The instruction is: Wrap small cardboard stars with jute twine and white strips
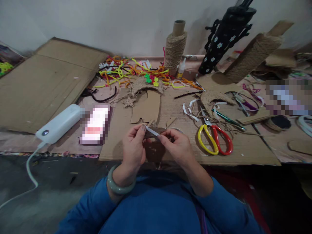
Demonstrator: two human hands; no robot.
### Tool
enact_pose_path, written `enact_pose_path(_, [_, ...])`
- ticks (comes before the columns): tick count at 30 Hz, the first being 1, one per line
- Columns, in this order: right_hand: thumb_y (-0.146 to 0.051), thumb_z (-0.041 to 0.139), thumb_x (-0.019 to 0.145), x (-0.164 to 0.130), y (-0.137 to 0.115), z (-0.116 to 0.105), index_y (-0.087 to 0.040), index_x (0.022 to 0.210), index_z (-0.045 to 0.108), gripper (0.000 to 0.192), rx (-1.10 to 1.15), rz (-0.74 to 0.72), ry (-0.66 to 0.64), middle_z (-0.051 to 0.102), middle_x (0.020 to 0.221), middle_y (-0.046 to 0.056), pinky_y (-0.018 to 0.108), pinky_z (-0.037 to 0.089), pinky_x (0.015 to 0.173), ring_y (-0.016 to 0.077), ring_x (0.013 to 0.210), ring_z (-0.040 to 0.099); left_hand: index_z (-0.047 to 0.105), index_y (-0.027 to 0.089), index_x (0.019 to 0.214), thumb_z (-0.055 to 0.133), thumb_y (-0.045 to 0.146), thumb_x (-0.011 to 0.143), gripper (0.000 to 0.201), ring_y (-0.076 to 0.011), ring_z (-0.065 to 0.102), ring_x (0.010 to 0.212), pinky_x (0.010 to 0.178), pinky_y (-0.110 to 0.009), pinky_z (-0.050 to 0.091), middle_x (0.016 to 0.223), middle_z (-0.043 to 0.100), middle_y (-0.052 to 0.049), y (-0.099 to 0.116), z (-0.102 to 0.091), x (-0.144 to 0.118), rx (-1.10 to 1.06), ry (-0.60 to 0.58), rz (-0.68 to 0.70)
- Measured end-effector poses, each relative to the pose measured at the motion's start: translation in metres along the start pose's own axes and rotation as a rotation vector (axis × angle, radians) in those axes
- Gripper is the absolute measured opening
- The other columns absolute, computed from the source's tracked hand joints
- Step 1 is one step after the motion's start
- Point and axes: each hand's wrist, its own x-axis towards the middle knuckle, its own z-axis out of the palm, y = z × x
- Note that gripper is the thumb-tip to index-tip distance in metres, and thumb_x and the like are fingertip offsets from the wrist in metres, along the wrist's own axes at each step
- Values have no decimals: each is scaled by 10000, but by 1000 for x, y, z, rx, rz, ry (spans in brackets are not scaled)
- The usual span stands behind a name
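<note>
My left hand point(133, 147) and my right hand point(177, 146) meet close in front of me, over the near edge of a cardboard sheet point(246, 151). Between their fingertips they pinch a small brown cardboard piece point(156, 132) with a thin white strip point(151, 130) lying across its top. A pale green bangle point(120, 186) sits on my left wrist. Both sleeves are blue. The lower part of the piece is hidden behind my fingers.
Scissors with yellow and red handles point(214, 138) lie right of my hands. A cut cardboard shape point(146, 107), jute spools point(175, 48), a glue bottle point(180, 69) and coloured pipe cleaners point(126, 73) lie further back. A white power bank point(59, 123) with cable sits left.
</note>
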Motion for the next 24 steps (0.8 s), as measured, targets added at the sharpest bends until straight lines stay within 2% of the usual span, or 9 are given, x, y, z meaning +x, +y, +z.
enact_pose_path(6, [-321,571,731,1,2,1,-175,645,621,177,39,44,-6,554,513,-29,204,334,443,86,463,445,685,169,685,828,357,534,280,-76,599,480,388,-134,449,588,665,26,-3,-1,-1,18,-26,32])
enact_pose_path(13, [-314,571,711,2,5,2,-179,628,609,162,111,59,5,549,513,-28,206,328,439,89,464,438,695,179,691,834,357,534,276,-65,576,466,402,-141,455,596,672,32,-6,-3,-1,-8,-38,29])
enact_pose_path(17, [-312,571,710,2,6,-1,-181,630,603,157,112,45,13,549,526,-28,207,329,444,89,473,441,707,177,715,820,406,558,300,-84,608,511,417,-152,471,626,686,16,-4,-3,0,-6,-101,-19])
enact_pose_path(20, [-310,564,719,1,5,-4,-182,633,600,158,102,40,3,535,525,-32,204,320,437,86,471,431,716,178,757,840,364,534,315,-89,615,559,413,-142,462,677,693,12,-2,-3,1,41,-142,-51])
enact_pose_path(24, [-306,558,721,-1,1,-7,-181,617,583,165,98,40,-16,509,518,-38,200,314,423,79,452,410,684,165,669,834,328,545,255,-74,588,568,439,-132,459,637,657,28,-1,-5,0,109,-193,-45])
